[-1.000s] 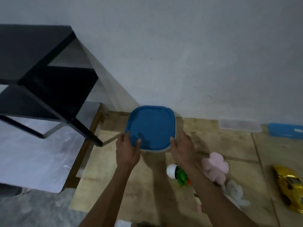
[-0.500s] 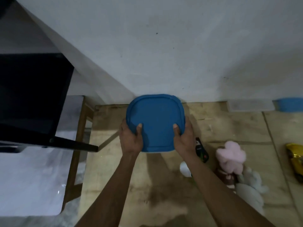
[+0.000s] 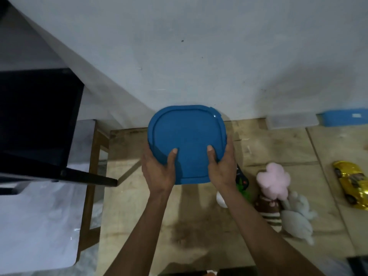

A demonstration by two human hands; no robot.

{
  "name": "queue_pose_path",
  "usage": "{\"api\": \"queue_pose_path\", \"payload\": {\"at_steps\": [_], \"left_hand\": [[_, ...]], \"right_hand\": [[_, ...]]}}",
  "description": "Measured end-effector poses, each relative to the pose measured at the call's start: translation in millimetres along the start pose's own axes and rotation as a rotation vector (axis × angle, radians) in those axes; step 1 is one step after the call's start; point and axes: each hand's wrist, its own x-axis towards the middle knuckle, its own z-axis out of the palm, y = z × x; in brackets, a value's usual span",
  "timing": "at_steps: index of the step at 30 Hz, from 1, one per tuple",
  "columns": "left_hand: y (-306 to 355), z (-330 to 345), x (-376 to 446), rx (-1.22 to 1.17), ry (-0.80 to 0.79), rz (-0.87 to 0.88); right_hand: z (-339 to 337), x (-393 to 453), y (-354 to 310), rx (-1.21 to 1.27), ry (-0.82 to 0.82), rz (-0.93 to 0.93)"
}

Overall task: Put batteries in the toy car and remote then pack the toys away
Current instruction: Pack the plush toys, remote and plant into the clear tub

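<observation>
A blue-lidded container is held near the wall over the wooden board. My left hand grips its left side with the thumb on the lid. My right hand grips its right side the same way. The gold toy car lies on the board at the far right. A dark remote with green marks peeks out just right of my right wrist, partly hidden. Batteries are not visible.
A pink plush, a brown striped plush and a white plush lie right of my right arm. A white round toy sits under that arm. A black shelf stands left. A clear box and blue tub sit against the wall.
Both hands have closed on the container's sides, thumbs onto the lid, and it now sits closer to me and looks larger. The view has tilted down and shifted.
</observation>
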Motion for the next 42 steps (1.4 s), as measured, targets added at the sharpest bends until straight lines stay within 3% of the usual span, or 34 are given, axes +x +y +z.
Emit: {"api": "queue_pose_path", "payload": {"at_steps": [10,15,20,26,33,42], "left_hand": [[-7.0,-40.5,-110.8,0.169,-0.045,0.057],[-49.0,-57.9,-197.8,0.239,-0.093,-0.025],[-95.1,-76.3,-256.9,0.344,-0.191,-0.141],[-114.5,-84.4,-237.6,0.413,-0.237,-0.191],[-135.1,-69.1,-182.0,0.616,-0.314,-0.142],[-151.8,-71.0,-178.7,0.833,-0.366,-0.102]], "right_hand": [[-52.1,-93.1,22.7,-0.005,-0.016,-0.154],[-65.7,-160.3,84.4,-0.011,-0.112,-0.138],[-63.8,-225.3,134.0,-0.095,-0.211,-0.01],[-40.5,-221.9,135.5,-0.183,-0.285,0.018],[-4.2,-189.2,132.4,-0.443,-0.203,-0.012],[7.0,-193.1,133.0,-0.729,-0.195,-0.022]]}}
